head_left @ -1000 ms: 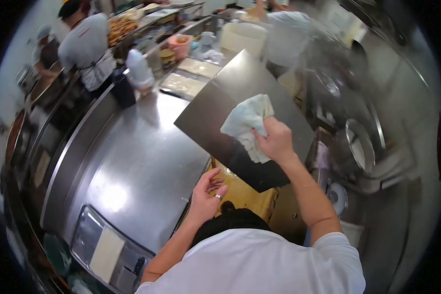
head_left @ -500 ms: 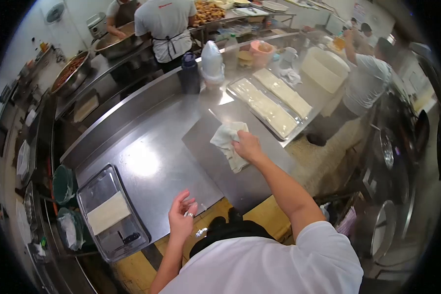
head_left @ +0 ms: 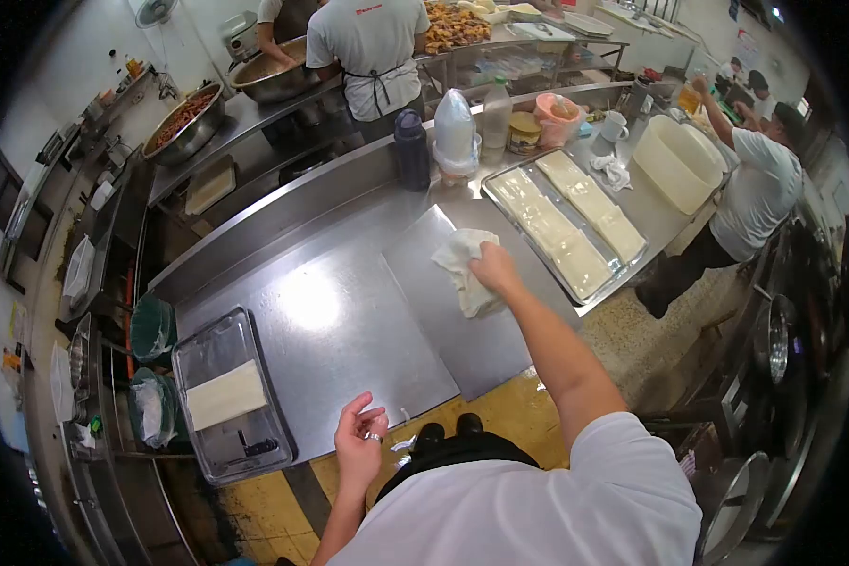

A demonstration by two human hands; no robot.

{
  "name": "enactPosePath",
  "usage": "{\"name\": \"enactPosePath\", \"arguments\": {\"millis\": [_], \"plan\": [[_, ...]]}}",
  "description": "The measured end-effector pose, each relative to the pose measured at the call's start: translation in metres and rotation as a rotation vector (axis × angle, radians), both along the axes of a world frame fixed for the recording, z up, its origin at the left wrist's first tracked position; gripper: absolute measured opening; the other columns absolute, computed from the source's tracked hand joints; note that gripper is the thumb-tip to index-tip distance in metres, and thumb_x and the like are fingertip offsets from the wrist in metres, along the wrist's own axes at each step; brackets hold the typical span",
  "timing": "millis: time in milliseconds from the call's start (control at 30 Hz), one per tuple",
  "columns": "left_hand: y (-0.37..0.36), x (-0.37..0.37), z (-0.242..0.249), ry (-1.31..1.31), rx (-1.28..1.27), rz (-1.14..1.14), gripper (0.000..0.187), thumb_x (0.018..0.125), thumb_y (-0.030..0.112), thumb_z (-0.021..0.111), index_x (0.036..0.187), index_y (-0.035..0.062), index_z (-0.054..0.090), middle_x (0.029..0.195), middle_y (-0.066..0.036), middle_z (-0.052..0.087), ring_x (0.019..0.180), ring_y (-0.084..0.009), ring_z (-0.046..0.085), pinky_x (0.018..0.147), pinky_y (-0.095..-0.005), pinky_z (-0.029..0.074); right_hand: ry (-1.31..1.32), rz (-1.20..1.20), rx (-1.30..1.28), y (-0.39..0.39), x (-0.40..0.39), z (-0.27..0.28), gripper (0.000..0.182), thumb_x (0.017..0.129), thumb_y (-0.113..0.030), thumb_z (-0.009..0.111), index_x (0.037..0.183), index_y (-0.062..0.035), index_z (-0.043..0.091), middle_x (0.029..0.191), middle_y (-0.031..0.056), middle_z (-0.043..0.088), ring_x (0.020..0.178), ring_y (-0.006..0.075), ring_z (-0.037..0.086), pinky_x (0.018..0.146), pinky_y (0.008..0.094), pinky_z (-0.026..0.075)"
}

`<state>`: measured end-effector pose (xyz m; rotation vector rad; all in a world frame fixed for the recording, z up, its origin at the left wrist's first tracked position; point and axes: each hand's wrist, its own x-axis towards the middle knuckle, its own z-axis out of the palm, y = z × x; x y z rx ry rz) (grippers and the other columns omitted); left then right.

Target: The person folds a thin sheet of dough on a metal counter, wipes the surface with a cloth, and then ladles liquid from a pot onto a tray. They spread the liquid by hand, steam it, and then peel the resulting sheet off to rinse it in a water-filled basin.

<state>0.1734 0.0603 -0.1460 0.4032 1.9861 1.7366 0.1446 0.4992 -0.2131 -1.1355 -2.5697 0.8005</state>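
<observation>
A crumpled white cloth point(head_left: 464, 269) lies against the steel worktop point(head_left: 368, 330), with my right hand point(head_left: 493, 266) closed on its right side. My left hand point(head_left: 359, 441) hovers at the worktop's front edge, fingers loosely curled and apart, a ring on one of them, nothing in it. Beyond the cloth, to the right, stands a metal tray point(head_left: 643, 247) with long pale dough strips point(head_left: 561, 236). At the left end of the worktop another tray point(head_left: 288, 429) carries a flat pale dough slab point(head_left: 226, 396) and a small dark-handled tool point(head_left: 258, 443).
Along the back stand a dark bottle point(head_left: 411, 151), a covered white container point(head_left: 456, 132), a pink tub point(head_left: 557, 118) and a white mug point(head_left: 614, 126). A large cream bin point(head_left: 677, 162) is at the right. Co-workers stand behind the counter point(head_left: 366, 57) and at the right point(head_left: 762, 189).
The whole view has shifted, so the surroundings sit further right. My right hand still grips the cloth, and my left hand still hovers at the front edge.
</observation>
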Motion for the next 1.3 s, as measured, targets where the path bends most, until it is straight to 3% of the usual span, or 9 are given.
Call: {"name": "enactPosePath", "arguments": {"millis": [167, 333, 533, 700, 800, 1033, 1300], "plan": [[0.008, -0.007, 0.005, 0.005, 0.016, -0.041, 0.042, 0.095, 0.0, 0.067, 0.135, -0.0009, 0.056, 0.128, -0.011, 0.061, 0.108, -0.0182, 0.067, 0.087, -0.0298, 0.056, -0.047, -0.056, 0.002, -0.011, 0.008, 0.022, 0.044, 0.081, -0.033, 0.075, 0.108, 0.0011, 0.069, 0.11, 0.0275, 0.069, 0.106, 0.0437, 0.065, 0.091, 0.0502, 0.053], [0.015, -0.019, 0.006, 0.01, 0.043, -0.119, 0.04, 0.095, 0.001, 0.067, 0.134, 0.0001, 0.058, 0.113, -0.009, 0.068, 0.103, -0.0155, 0.067, 0.085, -0.0284, 0.054, 0.222, -0.035, 0.244, -0.067, 0.049, 0.018, 0.041, 0.084, -0.03, 0.076, 0.113, -0.0011, 0.068, 0.112, 0.0225, 0.064, 0.109, 0.0398, 0.06, 0.095, 0.0447, 0.05], [0.022, -0.03, -0.004, -0.054, 0.047, -0.373, 0.028, 0.098, 0.004, 0.064, 0.126, -0.0022, 0.063, 0.107, -0.009, 0.072, 0.102, -0.015, 0.067, 0.089, -0.0281, 0.052, 0.16, 0.054, -0.139, -0.192, 0.164, 0.014, 0.039, 0.085, -0.027, 0.073, 0.113, -0.001, 0.067, 0.111, 0.02, 0.063, 0.109, 0.0379, 0.061, 0.096, 0.046, 0.05], [0.03, -0.013, -0.041, -0.177, 0.07, -0.677, 0.02, 0.098, 0.006, 0.065, 0.117, -0.0025, 0.067, 0.106, -0.008, 0.072, 0.1, -0.0149, 0.068, 0.089, -0.0292, 0.053, 0.077, -0.209, -0.256, -0.29, 0.255, 0.012, 0.029, 0.087, -0.023, 0.073, 0.101, 0.0021, 0.071, 0.096, 0.0204, 0.07, 0.09, 0.0346, 0.069, 0.08, 0.0426, 0.056], [0.048, 0.011, -0.029, -0.055, -0.067, -1.056, 0.02, 0.097, 0.009, 0.068, 0.114, -0.0004, 0.07, 0.107, -0.009, 0.074, 0.098, -0.0166, 0.069, 0.089, -0.0302, 0.054, 0.093, -0.372, -0.21, -0.339, 0.297, 0.021, 0.026, 0.089, -0.022, 0.072, 0.099, 0.0022, 0.071, 0.09, 0.0202, 0.071, 0.084, 0.034, 0.071, 0.077, 0.0428, 0.056], [0.062, 0.113, 0.003, 0.028, -0.021, -1.576, 0.018, 0.096, 0.008, 0.069, 0.111, -0.0018, 0.071, 0.103, -0.012, 0.075, 0.096, -0.0169, 0.071, 0.089, -0.0318, 0.055, 0.151, -0.874, -0.254, -0.452, 0.353, 0.058, 0.024, 0.091, -0.022, 0.067, 0.1, -0.0007, 0.072, 0.098, 0.0198, 0.071, 0.095, 0.039, 0.068, 0.084, 0.0464, 0.054], [0.004, 0.192, -0.025, -0.141, -0.124, -1.857, 0.021, 0.098, 0.006, 0.066, 0.116, -0.0062, 0.066, 0.11, -0.012, 0.072, 0.1, -0.0175, 0.068, 0.092, -0.031, 0.053, 0.227, -1.166, -0.115, -0.574, 0.399, 0.047, 0.024, 0.091, -0.022, 0.067, 0.101, -0.0003, 0.07, 0.099, 0.0189, 0.07, 0.095, 0.0371, 0.067, 0.084, 0.0444, 0.053]]}}
